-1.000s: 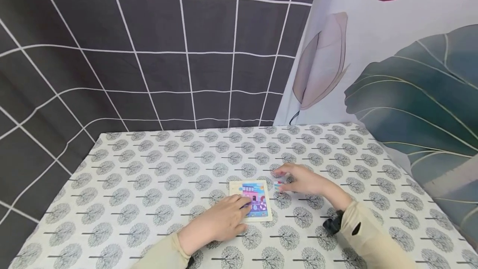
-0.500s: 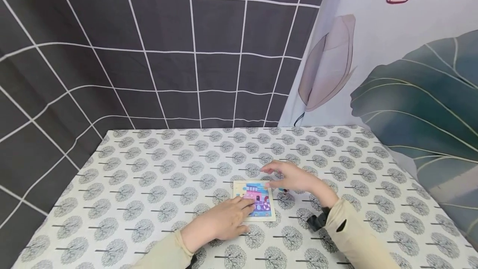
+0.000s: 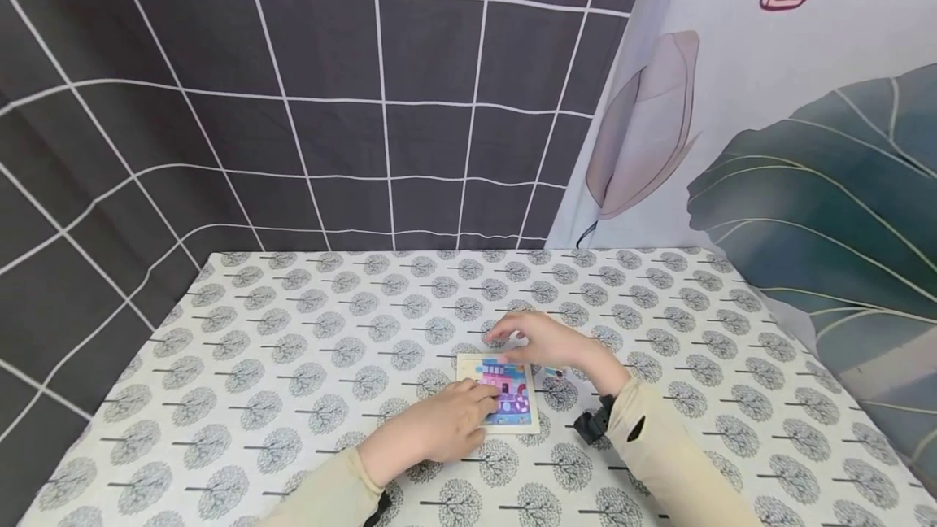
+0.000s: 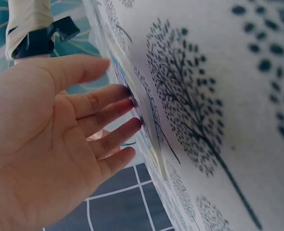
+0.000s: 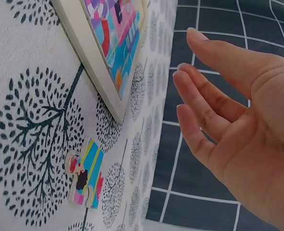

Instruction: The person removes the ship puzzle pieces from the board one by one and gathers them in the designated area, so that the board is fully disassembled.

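Observation:
A small jigsaw puzzle (image 3: 516,402) in a cream tray lies flat on the table, showing a pink, purple and blue picture. Fingertips of my left hand (image 3: 437,423) rest on its left part and cover some of it; in the left wrist view, that hand's fingers (image 4: 114,137) reach onto the tray from the side. Above the far right corner hovers my right hand (image 3: 547,341), thumb and fingers apart and nothing between them. One loose jigsaw piece (image 5: 90,174), striped blue and yellow, lies on the cloth just right of the tray, partly under the right hand in the head view.
A white cloth (image 3: 307,381) with grey tree prints covers the table. Behind it hangs a dark curtain (image 3: 417,137) with a white grid. To the right is a pale curtain (image 3: 651,185) with a large leaf print. Both wrists wear dark straps.
My right hand has moved left, from beside the tray to above its far right corner, leaving the loose jigsaw piece on the cloth. My left hand stays on the puzzle.

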{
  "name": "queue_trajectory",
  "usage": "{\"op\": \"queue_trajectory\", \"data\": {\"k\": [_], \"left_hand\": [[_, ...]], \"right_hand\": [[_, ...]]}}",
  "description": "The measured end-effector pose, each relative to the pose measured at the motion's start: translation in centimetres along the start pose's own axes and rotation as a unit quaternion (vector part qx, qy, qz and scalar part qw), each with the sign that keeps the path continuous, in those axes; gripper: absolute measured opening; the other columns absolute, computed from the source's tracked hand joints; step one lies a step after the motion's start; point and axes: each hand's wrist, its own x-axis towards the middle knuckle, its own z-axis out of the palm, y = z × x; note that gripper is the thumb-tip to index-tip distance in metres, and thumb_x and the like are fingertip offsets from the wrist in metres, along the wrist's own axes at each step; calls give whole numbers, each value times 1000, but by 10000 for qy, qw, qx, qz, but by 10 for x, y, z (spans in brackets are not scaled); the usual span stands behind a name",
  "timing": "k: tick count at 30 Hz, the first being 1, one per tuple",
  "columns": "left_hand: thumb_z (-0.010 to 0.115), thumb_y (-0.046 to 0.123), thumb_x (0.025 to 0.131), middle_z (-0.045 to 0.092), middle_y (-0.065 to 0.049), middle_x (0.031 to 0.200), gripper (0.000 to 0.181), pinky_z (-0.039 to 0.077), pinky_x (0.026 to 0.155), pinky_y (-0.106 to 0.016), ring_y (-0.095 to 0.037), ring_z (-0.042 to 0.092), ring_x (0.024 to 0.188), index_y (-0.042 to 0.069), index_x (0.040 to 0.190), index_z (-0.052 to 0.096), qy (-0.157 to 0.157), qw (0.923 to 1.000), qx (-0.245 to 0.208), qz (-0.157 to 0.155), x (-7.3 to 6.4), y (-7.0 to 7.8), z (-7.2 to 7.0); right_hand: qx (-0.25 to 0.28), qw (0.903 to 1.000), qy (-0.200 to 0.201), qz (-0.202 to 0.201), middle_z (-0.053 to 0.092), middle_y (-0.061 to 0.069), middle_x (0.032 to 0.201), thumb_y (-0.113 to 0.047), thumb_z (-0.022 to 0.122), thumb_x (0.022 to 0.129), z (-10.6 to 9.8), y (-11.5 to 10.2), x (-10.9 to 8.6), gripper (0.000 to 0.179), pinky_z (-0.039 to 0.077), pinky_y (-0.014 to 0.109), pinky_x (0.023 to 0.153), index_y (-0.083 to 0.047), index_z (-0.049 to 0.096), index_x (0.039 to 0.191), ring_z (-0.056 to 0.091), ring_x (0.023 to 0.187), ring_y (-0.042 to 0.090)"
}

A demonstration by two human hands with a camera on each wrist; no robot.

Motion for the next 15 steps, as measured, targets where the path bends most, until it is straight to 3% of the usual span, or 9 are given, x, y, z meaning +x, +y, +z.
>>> {"op": "queue_trajectory", "data": {"k": [5, 11, 15], "left_hand": [[50, 15, 92, 43, -2, 143, 41, 28, 113, -32, -18, 39, 132, 6, 132, 51, 38, 9999, 52, 89, 0, -1, -3], [52, 26, 93, 42, -9, 142, 48, 29, 112, -31, -20, 38, 132, 7, 137, 46, -41, 9988, 473, 70, 5, 11, -7], [54, 28, 92, 40, -11, 141, 53, 33, 110, -31, -20, 36, 132, 7, 139, 43, 135, 9968, 781, 74, 11, 15, -1]], "right_hand": [[24, 9998, -161, -79, 64, 4, 113, -12, 66, 84, 5, 0, 7, 31, 49, 39, 93, -8, 64, 115, 59, 104, 20], [-55, 9990, -444, -87, 65, -2, 100, -12, 67, 84, 15, 0, 15, 20, 50, 27, 87, -8, 69, 104, 61, 92, 12], [-177, 9987, -479, 42, 63, -5, 95, -15, 69, 82, 20, -1, 17, 17, 48, 27, 86, -10, 70, 98, 59, 89, 10]]}}
